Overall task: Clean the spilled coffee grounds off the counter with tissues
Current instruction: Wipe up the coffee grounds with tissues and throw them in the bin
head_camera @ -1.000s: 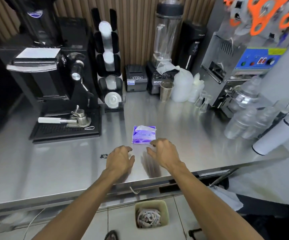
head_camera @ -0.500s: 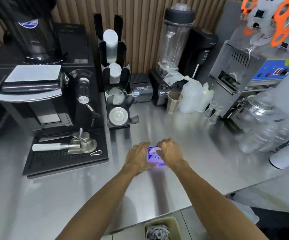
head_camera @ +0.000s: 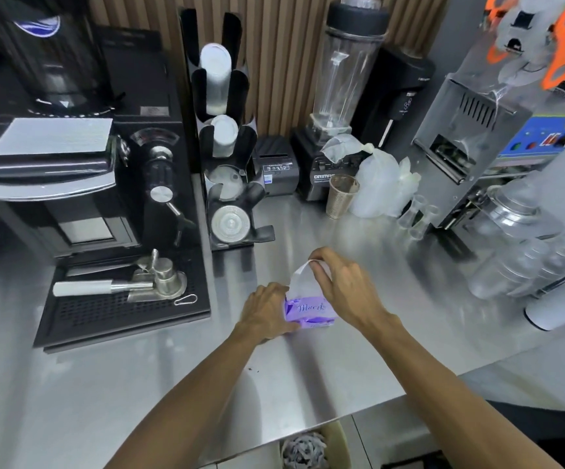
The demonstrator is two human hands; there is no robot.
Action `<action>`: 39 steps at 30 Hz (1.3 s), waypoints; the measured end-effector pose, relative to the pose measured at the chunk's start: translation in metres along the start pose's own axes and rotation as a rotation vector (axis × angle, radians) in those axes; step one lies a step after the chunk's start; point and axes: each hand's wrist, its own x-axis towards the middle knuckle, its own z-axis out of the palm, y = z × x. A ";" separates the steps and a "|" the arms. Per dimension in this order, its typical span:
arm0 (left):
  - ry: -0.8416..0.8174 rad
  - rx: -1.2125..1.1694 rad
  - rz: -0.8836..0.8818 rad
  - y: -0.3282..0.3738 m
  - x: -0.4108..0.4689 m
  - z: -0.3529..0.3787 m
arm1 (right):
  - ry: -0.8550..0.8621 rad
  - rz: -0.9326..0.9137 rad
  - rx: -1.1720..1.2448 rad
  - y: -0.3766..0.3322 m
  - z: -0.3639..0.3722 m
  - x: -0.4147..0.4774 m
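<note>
A purple tissue pack [head_camera: 309,310] lies in the middle of the steel counter [head_camera: 393,326]. My left hand [head_camera: 263,312] grips the pack's left side and holds it down. My right hand [head_camera: 342,282] pinches a white tissue [head_camera: 303,282] that stands up out of the pack's top. A small dark speck of coffee grounds [head_camera: 251,369] lies on the counter beside my left forearm, nearer the front edge.
A black coffee machine [head_camera: 81,170] with its drip tray [head_camera: 122,309] fills the left. A cup dispenser [head_camera: 227,157], blender [head_camera: 345,96], metal cup [head_camera: 341,196], plastic bags [head_camera: 381,187] and sealing machine [head_camera: 497,137] line the back and right. A bin [head_camera: 308,450] sits under the counter edge.
Both hands moved forward from the near counter onto the tissue pack. The left hand took hold of the pack and the right hand has drawn a tissue upward out of it.
</note>
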 end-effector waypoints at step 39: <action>0.493 -1.107 -0.590 -0.058 -0.162 -0.026 | -0.542 0.536 1.156 -0.043 0.080 -0.050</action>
